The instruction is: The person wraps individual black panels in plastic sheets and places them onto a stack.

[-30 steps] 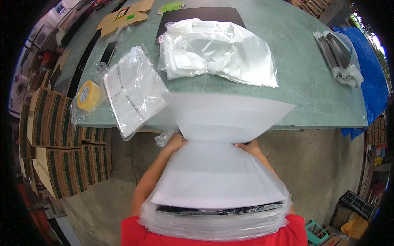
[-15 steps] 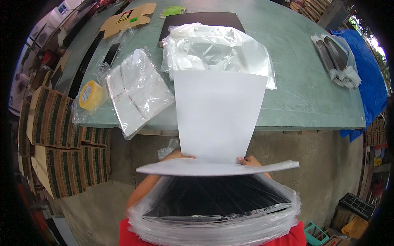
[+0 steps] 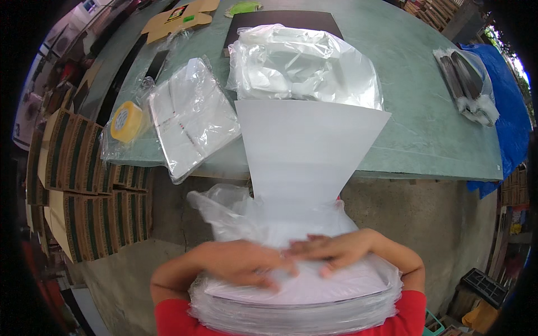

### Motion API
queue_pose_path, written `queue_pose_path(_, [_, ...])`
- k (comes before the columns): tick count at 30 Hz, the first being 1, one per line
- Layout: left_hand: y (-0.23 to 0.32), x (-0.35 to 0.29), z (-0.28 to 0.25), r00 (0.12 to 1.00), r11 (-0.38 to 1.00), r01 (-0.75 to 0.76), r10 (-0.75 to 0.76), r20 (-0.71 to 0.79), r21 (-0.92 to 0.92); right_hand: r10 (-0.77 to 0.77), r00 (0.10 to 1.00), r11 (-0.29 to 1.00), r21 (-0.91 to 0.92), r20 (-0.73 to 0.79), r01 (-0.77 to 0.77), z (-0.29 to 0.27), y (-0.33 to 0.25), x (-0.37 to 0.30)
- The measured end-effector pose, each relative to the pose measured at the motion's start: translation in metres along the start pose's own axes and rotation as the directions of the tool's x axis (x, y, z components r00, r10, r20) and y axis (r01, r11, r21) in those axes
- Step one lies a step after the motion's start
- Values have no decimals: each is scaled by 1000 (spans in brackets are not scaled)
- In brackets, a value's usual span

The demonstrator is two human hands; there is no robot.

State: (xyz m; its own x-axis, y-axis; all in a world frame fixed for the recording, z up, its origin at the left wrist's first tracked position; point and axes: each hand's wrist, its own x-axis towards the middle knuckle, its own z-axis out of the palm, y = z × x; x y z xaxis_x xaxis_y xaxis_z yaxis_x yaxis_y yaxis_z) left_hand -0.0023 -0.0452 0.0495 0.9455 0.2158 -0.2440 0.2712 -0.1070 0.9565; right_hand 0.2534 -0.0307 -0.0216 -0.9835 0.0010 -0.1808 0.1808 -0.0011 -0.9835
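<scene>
A stack of flat sheets in clear plastic (image 3: 297, 313) lies against my body, with a white surface on top. My left hand (image 3: 246, 263), smeared by motion, reaches across that top with its fingers spread. Beside it my right hand (image 3: 339, 249) lies over the plastic, fingers stretched out, and the two hands' fingertips nearly meet. Just beyond them, loose plastic film (image 3: 224, 210) bunches up and sticks out to the left. A tall white sheet (image 3: 308, 140) slopes from there up to the table edge, its lower end under the film.
On the green table (image 3: 426, 134) are crumpled clear plastic bags (image 3: 302, 61), a dark board (image 3: 286, 19), a packet of plastic sleeves (image 3: 193, 120), a yellow tape roll (image 3: 126, 121) and a bagged bundle (image 3: 465, 84). Cartons (image 3: 92, 218) stand at left; a blue tarp (image 3: 501, 106) hangs at right.
The white plastic-covered piece, raised between my hands before, now lies flat, covering the stack's black surface. Both hands have come from its far edge toward me onto the top.
</scene>
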Motion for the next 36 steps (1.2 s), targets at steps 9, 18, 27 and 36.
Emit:
queue_pose_path(9, [-134,85,-30,793,897,442,-388,-470,5,429,852,880,-75,-299,-470,-35,71,26])
queue_pose_path(18, [-29,64,-68,617,996,-50,85,-782,69,38,470,888,246,-882,389,-62,-21,21])
queue_pose_path(27, [-37,43,-80,314,987,-153,-9,-950,-60,281,866,950,-11,-413,-313,-46,7,-22])
queue_pose_path(36, [-28,57,-68,300,981,-192,46,-953,-13,110,502,974,194,-858,118,-55,-36,-16])
